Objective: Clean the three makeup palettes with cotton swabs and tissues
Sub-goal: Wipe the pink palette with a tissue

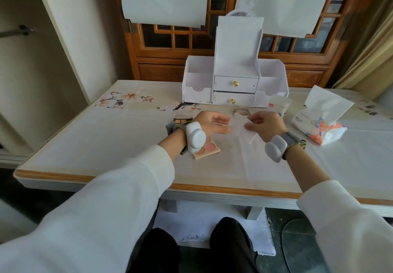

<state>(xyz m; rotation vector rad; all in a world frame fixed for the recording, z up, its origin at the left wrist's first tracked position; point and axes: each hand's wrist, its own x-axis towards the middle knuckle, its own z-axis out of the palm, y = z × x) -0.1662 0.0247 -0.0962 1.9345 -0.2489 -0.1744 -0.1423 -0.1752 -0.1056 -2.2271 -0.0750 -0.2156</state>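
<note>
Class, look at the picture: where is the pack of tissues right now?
In the head view, the tissue pack lies on the right side of the table, to the right of the right hand and next to the clear tub.

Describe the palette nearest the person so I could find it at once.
From the white drawer box at the back, come forward to the left hand. The palette lies flat just under that wrist. Its pans are round and pink in a peach frame; the beige palette behind it has square ones.
</note>
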